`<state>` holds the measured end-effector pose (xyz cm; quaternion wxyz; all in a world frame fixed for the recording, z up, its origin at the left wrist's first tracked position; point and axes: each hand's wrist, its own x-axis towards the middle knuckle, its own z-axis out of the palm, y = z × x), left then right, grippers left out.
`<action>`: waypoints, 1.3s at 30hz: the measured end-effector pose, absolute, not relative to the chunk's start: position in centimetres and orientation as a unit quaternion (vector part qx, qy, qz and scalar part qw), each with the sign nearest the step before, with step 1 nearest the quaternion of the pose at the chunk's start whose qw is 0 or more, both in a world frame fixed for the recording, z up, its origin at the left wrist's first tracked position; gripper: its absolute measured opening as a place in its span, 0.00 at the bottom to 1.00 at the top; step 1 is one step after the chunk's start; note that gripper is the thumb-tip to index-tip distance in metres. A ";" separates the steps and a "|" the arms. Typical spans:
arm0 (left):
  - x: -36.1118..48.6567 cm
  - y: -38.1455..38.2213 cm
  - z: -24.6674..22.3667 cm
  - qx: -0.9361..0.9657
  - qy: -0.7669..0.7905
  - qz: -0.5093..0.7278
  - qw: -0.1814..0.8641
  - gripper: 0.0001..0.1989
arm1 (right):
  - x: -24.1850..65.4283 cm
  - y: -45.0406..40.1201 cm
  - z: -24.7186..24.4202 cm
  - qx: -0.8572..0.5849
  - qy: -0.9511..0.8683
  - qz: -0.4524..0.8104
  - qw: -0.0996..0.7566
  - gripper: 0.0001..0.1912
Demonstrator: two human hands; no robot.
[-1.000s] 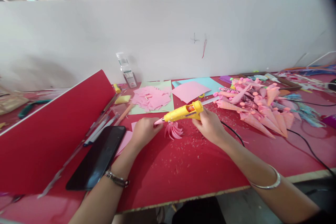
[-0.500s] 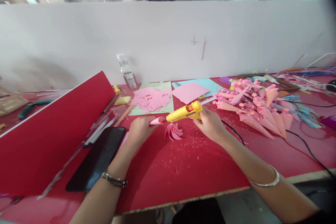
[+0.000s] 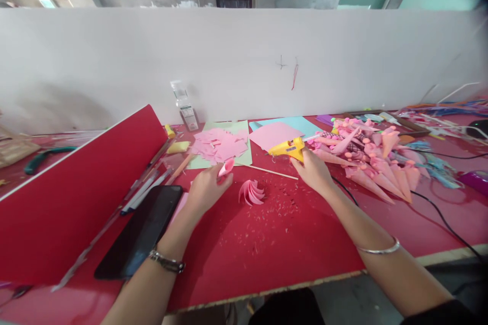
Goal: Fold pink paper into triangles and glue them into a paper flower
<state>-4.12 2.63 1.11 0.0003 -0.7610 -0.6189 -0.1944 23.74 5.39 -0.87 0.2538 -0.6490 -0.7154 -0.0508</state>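
Observation:
Between the fingers of my left hand is a small curled piece of pink paper. My right hand grips a yellow glue gun, its nozzle pointing left and held apart from the curled paper. On the red tabletop between my hands sits a pink swirl of curved paper strips. A thin pale stick lies behind the swirl. Past my left hand, a heap of pink paper pieces rests on a pale green sheet.
A black phone lies beside my left forearm, near a leaning red board. Pink paper cones are piled at the right, with a black cable near them. A clear bottle stands by the white partition.
The glue gun has moved right and back, away from the curled paper. My left hand has turned the paper more upright. The pale stick now shows behind the swirl.

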 end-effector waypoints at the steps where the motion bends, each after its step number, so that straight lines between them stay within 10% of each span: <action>1: -4.1 2.7 1.0 -0.772 -0.600 -0.208 -0.009 0.12 | 23.9 5.6 -1.0 -0.644 -0.724 -0.032 0.244 0.15; 24: -4.9 3.8 -0.3 -0.816 -0.528 -0.214 -0.098 0.10 | 23.4 1.7 2.6 -0.708 -0.696 -0.116 0.039 0.12; 39: -5.1 3.5 -0.4 -0.796 -0.590 -0.130 -0.041 0.14 | 16.6 1.5 -0.2 -0.353 -0.837 0.192 0.371 0.16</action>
